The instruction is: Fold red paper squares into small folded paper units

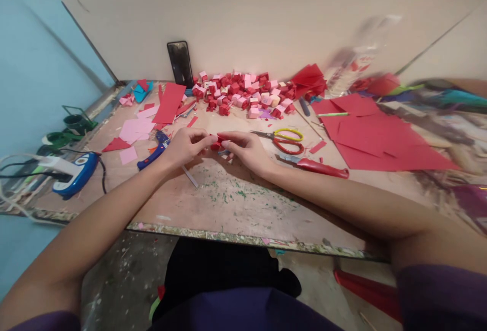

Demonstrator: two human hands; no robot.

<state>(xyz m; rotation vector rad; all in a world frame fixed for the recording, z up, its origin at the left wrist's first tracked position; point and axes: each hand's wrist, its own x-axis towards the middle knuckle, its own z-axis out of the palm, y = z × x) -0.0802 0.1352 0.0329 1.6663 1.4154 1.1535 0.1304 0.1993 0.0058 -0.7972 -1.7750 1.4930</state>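
Observation:
A small piece of folded red paper (pixel 216 145) is pinched between the fingertips of both hands above the middle of the table. My left hand (pixel 189 146) is closed on its left side. My right hand (pixel 246 150) grips it from the right, and the fingers hide much of its shape. Behind them lies a heap of small red and pink paper cubes (pixel 243 92). Scissors (pixel 285 139) with yellow and orange handles lie just right of my right hand, and a red-handled cutter knife (pixel 319 166) rests below them. A blue tool (pixel 154 152) lies beside my left wrist.
Large red paper sheets (pixel 384 135) cover the right side. Pink paper pieces (pixel 137 130) and a red strip (pixel 170 103) lie left. A phone (pixel 180 63) leans on the wall. A blue power strip (pixel 78 174) with cables sits at the left edge, and a plastic bottle (pixel 353 67) stands back right.

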